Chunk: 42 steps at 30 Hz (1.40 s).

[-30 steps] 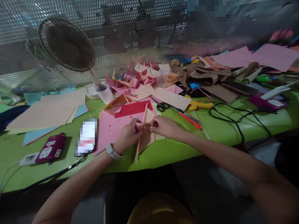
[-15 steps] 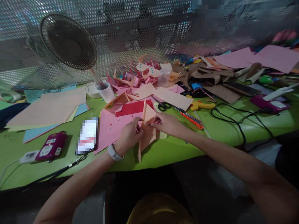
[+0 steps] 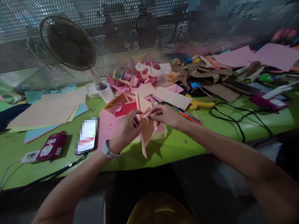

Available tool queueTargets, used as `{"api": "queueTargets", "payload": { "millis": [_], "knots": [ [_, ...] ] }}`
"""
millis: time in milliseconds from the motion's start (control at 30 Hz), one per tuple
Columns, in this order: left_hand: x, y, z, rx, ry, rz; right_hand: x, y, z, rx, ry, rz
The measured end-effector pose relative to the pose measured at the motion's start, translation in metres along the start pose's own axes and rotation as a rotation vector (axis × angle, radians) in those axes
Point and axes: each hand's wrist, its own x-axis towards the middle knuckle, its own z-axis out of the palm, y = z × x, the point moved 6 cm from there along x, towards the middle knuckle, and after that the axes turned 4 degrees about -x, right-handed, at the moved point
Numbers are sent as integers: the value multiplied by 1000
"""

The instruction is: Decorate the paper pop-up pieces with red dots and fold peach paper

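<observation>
Between my two hands is a folded peach paper piece (image 3: 149, 132), its pointed flaps sticking up and down. My left hand (image 3: 129, 126), with a pale watch on the wrist, pinches its left edge. The fingers of my right hand (image 3: 164, 115) are closed on its right side, near the middle fold. Under and behind the piece lie a pink paper sheet (image 3: 106, 124) and a red paper strip (image 3: 126, 109). Dark-handled scissors (image 3: 158, 100) are partly covered by my right hand, and an orange cutter (image 3: 191, 117) lies just beyond it.
A phone (image 3: 87, 135) and a purple power strip (image 3: 52, 146) lie at left. Behind stand a fan (image 3: 67, 43) and a white cup (image 3: 105, 92). Folded pink pieces (image 3: 137, 77) pile up at the back. At right are a yellow glue gun (image 3: 202, 105) and black cable (image 3: 231, 121).
Both hands have lifted the peach paper piece slightly and turned it, and its upper flap now leans further left. My right hand has shifted a little up, covering the scissors more.
</observation>
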Motion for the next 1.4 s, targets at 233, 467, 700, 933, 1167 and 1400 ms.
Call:
{"api": "queueTargets", "payload": {
  "millis": [233,467,700,933,1167,1400],
  "knots": [
    [-13,-20,25,385,-110,284,7,25,9,-417,-41,15],
    [-22,-23,40,528,-174,512,4,16,8,-567,-30,-85],
    [-24,-18,48,526,-142,542,5,19,7,-623,-31,-128],
    [-29,-15,44,577,-99,620,-1,20,10,-640,3,-289],
    [-31,-13,47,644,-138,634,-14,14,20,-998,-9,-619],
    [-28,-14,46,592,-185,604,-30,8,23,-1189,18,-819]
  ]
}}
